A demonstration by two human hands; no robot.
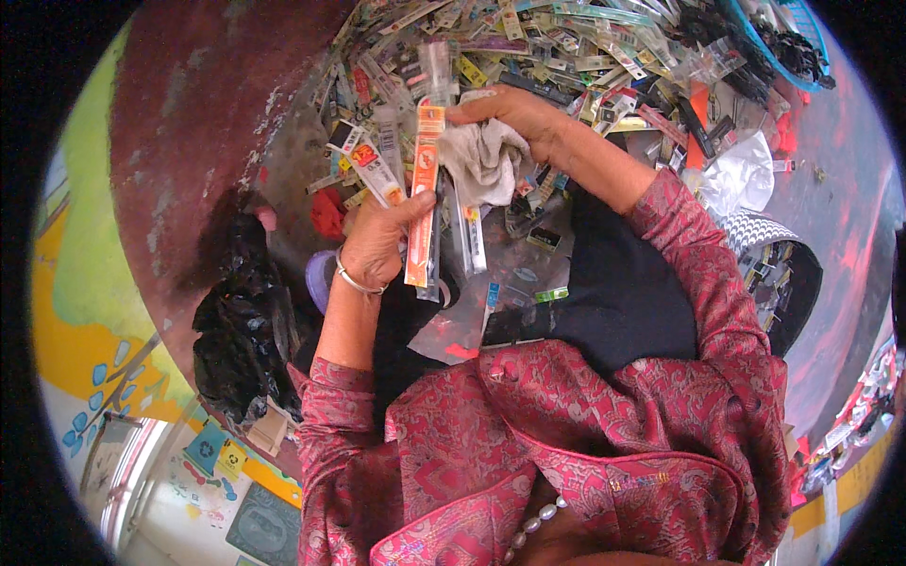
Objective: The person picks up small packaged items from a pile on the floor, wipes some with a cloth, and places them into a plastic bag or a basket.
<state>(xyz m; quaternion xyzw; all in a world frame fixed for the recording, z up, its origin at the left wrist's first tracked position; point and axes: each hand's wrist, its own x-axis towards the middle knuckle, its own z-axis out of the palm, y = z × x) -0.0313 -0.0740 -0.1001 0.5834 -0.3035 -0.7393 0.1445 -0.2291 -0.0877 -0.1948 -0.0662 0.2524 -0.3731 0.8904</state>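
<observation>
Long, narrow plastic packets fill my left hand (382, 236): its thumb presses across an orange packet (422, 231), and a white-and-red packet (372, 166) fans out to the left. Another clear packet (470, 231) hangs beside the orange one. My right hand (517, 111) grips a crumpled, greyish-white cloth (486, 158), its fingertips touching the upper end of the orange packet. Whether those fingers also pinch the packet, I cannot tell. Beyond both hands spreads a heap of mixed packets (543, 57).
A blue basket (813, 42) with dark items stands at the far right. On the right lie a white plastic bag (746, 174) and a dark round container (802, 283) holding small packets. Black plastic bags (245, 330) are at the left. A red crumpled piece (328, 213) lies near my left hand.
</observation>
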